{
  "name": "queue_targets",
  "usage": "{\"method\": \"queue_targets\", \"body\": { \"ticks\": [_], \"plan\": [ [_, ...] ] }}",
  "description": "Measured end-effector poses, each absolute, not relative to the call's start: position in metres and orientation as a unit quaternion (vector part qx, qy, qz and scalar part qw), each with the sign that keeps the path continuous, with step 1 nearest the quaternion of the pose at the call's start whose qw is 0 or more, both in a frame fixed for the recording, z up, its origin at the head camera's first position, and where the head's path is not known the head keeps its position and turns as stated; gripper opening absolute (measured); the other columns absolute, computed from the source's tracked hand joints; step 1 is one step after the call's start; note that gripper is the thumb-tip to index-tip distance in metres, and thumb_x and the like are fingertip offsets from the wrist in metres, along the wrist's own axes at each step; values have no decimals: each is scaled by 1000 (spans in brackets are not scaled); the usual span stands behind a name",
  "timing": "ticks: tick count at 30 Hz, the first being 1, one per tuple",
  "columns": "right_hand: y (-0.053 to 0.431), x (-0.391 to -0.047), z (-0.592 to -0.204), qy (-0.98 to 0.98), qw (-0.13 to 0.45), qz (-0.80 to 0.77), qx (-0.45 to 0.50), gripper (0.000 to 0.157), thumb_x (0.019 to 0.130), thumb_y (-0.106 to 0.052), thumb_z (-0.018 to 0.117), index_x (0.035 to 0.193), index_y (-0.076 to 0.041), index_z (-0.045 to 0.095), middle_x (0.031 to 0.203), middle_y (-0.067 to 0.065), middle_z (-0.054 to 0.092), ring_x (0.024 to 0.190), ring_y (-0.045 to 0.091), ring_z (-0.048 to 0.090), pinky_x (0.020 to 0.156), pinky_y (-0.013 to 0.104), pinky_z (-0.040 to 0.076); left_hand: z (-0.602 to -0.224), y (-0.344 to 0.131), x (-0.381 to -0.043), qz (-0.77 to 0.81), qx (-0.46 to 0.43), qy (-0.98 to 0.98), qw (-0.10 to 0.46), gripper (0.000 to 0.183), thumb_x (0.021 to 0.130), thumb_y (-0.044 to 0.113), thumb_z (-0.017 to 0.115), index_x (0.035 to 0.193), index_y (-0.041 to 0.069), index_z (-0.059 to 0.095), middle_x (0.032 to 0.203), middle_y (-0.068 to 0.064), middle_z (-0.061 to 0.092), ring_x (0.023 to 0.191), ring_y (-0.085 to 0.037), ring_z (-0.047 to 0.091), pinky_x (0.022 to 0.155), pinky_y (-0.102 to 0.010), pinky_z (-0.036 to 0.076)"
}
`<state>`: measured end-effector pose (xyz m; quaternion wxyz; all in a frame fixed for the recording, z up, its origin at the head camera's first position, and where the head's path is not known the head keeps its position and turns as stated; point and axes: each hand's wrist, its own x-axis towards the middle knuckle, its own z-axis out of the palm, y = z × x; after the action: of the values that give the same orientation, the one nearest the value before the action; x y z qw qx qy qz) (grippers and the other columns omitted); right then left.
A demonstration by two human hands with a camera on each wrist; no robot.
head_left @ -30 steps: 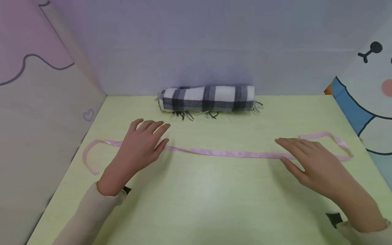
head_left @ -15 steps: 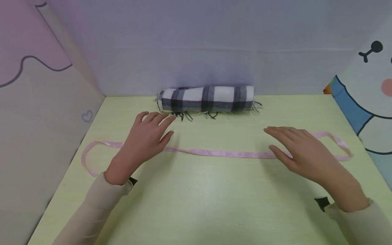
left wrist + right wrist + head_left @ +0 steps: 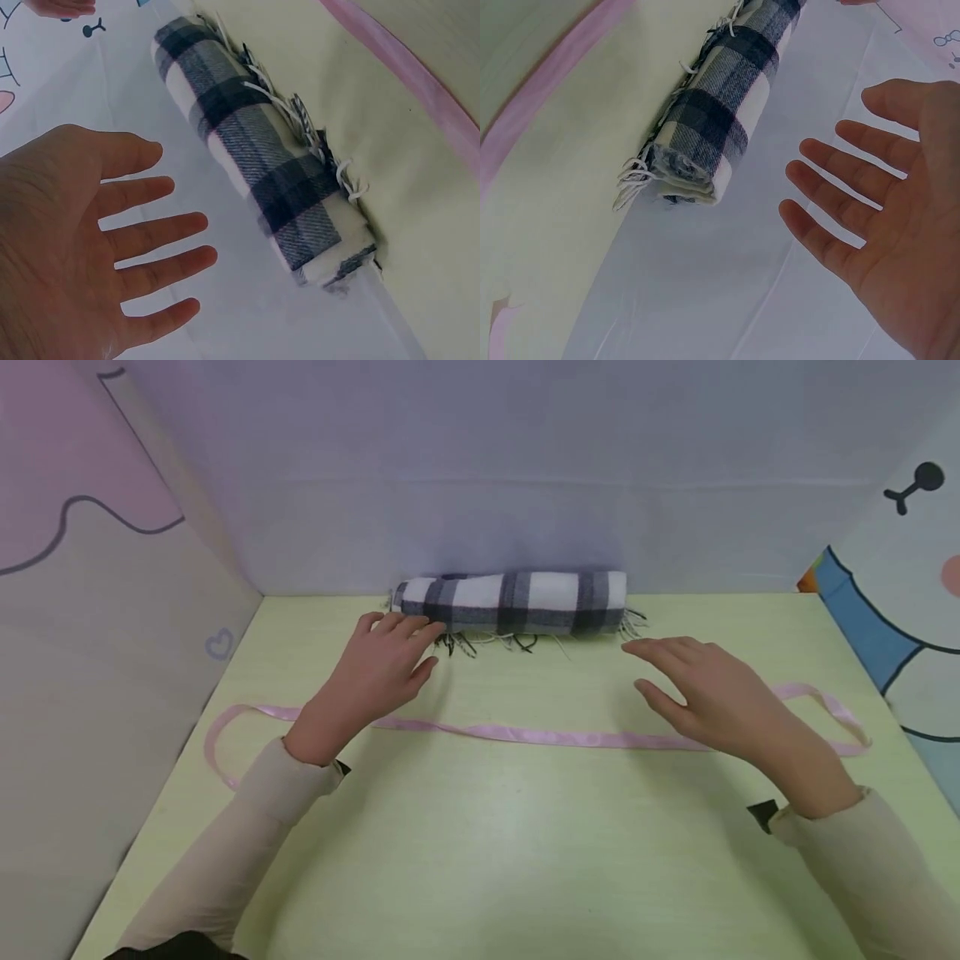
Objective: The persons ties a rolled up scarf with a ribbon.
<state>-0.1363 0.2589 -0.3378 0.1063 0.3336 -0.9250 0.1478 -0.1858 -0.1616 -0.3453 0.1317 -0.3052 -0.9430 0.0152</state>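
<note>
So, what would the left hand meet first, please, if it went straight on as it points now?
The left hand would probably meet the rolled plaid scarf near its left end, though the hand's height is hard to judge.

In the head view, the left hand covers part of the pink ribbon and the rolled scarf's lower left corner; the right hand hides more ribbon. A black shape, unidentifiable, is cropped at bottom left. The right wrist view's top edge cuts off the scarf.
</note>
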Motion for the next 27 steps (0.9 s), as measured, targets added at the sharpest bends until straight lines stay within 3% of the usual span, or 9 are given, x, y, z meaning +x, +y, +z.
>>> {"method": "queue_targets", "body": {
  "ticks": [10, 19, 27],
  "plan": [
    [257, -170, -342, -929, 77, 157, 325, 50, 100, -11, 73, 147, -3, 57, 143, 26, 61, 126, 50, 60, 101, 67, 47, -352, -151, -214, 33, -303, -948, 93, 51, 106, 28, 65, 152, 9, 55, 148, -19, 58, 135, -42, 53, 106, -64, 43],
    [249, -193, -346, -937, 52, 158, 308, 48, 103, -11, 67, 149, -3, 55, 147, 25, 59, 133, 48, 57, 106, 66, 45, -358, -141, -234, 41, -307, -948, 69, 53, 107, 28, 63, 156, 12, 51, 151, -19, 54, 138, -43, 50, 107, -64, 44],
    [241, -220, -348, -938, 34, 146, 312, 53, 103, -12, 66, 152, 1, 50, 155, 28, 49, 141, 51, 47, 112, 67, 39, -364, -129, -261, 29, -306, -951, 28, 66, 108, 32, 60, 166, 14, 34, 166, -24, 35, 152, -47, 31, 113, -68, 37]
  ]
}}
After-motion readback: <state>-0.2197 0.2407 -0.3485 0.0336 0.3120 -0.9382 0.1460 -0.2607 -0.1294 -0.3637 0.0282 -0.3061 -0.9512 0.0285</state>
